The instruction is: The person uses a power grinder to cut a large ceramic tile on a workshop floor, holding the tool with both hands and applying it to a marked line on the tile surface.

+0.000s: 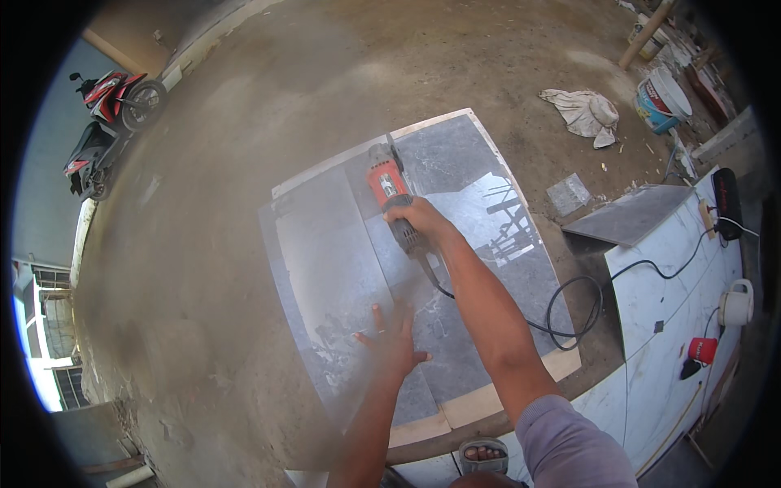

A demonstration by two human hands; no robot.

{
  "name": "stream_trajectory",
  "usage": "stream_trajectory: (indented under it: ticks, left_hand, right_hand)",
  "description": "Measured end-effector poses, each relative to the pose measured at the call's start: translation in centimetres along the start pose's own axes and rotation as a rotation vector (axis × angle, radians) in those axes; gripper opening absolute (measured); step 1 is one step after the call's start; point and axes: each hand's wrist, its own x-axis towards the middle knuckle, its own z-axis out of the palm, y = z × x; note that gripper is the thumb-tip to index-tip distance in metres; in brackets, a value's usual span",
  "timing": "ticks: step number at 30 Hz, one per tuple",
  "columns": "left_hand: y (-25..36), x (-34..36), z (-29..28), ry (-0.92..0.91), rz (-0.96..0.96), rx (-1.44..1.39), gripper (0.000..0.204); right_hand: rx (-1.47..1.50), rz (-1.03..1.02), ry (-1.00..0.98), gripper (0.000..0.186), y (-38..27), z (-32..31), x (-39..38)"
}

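My right hand (416,218) grips the rear handle of a red and grey angle grinder (388,185) that rests on a large glossy grey tile (455,163). The grinder's head points away from me, near the tile's far edge. My left hand (390,337) lies flat with fingers spread on the near part of the tile, beside the cut line. A haze of dust hangs over the tile's left half. The tile lies on a pale wooden board (472,403).
The grinder's black cable (569,301) loops right across the dirt floor. White marbled slabs (675,325) lie at right, with a red cup (702,350) and a white jug (736,305) on them. A smaller grey tile (626,215), a paint bucket (663,99), a crumpled cloth (586,112) and a motorbike (110,114) are further off.
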Motion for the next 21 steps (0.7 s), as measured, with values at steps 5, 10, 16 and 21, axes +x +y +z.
stream_trajectory:
  ticks: [5, 10, 16, 21]
  left_hand:
    - [0.0, 0.0, -0.1, 0.001, 0.001, 0.007, 0.123]
    - [-0.1, -0.1, -0.1, -0.001, -0.005, 0.000, 0.122]
    - [-0.1, -0.1, -0.1, 0.006, 0.001, -0.005, 0.122]
    - [0.0, -0.1, -0.1, 0.008, 0.004, -0.004, 0.122]
  right_hand:
    - [0.014, -0.003, -0.001, 0.027, 0.0, 0.1, 0.4]
    - [-0.048, -0.016, 0.030, 0.030, 0.9, 0.2, -0.2]
    - [-0.062, -0.101, 0.034, 0.032, 2.1, 0.1, -1.3]
    - [-0.045, -0.092, 0.019, 0.031, 2.0, -0.2, -1.3]
